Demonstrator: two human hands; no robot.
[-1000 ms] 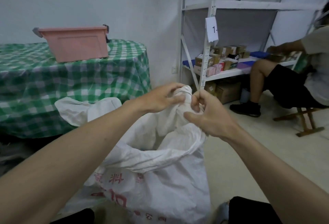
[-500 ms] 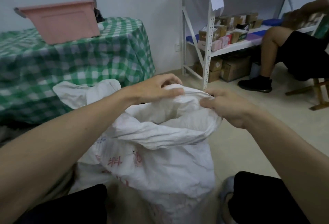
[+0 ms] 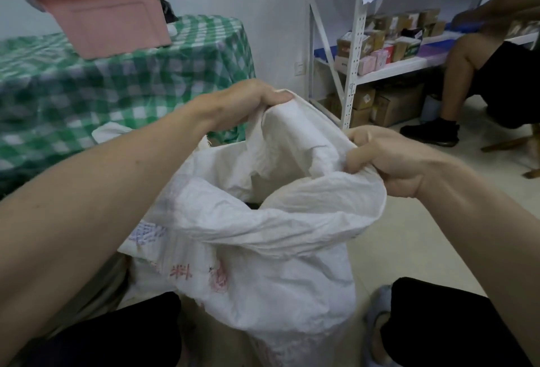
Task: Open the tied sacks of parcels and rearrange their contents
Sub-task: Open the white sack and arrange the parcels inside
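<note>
A white woven sack [image 3: 263,264] with faded red and blue print stands on the floor between my knees. Its mouth is untied and spread apart. My left hand [image 3: 245,101] grips the far left edge of the mouth, fingers curled over the rim. My right hand [image 3: 382,159] grips the right edge, fabric bunched in its fingers. The inside shows only folded white fabric and a dark gap; no parcels are visible.
A table with a green checked cloth [image 3: 117,86] stands left, bearing a pink plastic bin [image 3: 108,22]. A white metal shelf [image 3: 355,54] with several small boxes stands behind. A seated person [image 3: 491,74] is at the right. Another white sack [image 3: 111,133] lies behind.
The twisted neck of the sack has come undone. My hands have moved apart, pulling the mouth wide, and the view has dropped closer to the sack.
</note>
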